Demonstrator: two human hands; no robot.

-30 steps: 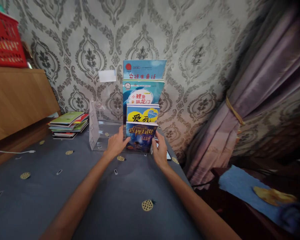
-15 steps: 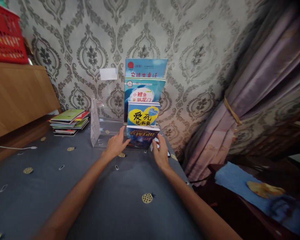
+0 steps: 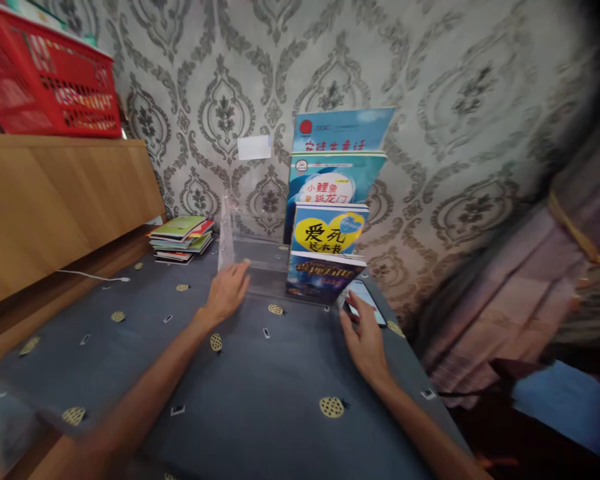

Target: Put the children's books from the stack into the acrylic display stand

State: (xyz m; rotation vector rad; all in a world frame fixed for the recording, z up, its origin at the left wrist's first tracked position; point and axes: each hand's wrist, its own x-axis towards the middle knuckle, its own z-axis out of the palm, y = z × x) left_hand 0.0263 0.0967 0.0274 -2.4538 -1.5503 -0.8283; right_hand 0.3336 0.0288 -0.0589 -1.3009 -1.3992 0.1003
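A clear stepped book rack [image 3: 227,237] stands against the wall, with books upright in tiers on its right side. Lowest in front is a dark blue book [image 3: 325,275]; behind it rise a blue book with a yellow heart [image 3: 330,229], a teal book [image 3: 337,177] and a light blue book [image 3: 344,129]. My left hand [image 3: 229,290] is in front of the rack's left part, fingers stretched out and holding nothing. To the right of the books, my right hand [image 3: 364,337] hovers near a phone [image 3: 367,301], fingers loosely apart with nothing in them.
A pile of thin books [image 3: 183,237] lies left of the rack. Beyond it, a wooden cabinet [image 3: 70,200] carries a red basket [image 3: 55,80]. A white cable [image 3: 93,275] lies on the patterned tablecloth [image 3: 250,393]. A curtain [image 3: 500,287] hangs at the right.
Both hands have come away from the dark blue book, the left one leftward and the right one toward me. The view has turned left, showing more of the basket and cabinet.
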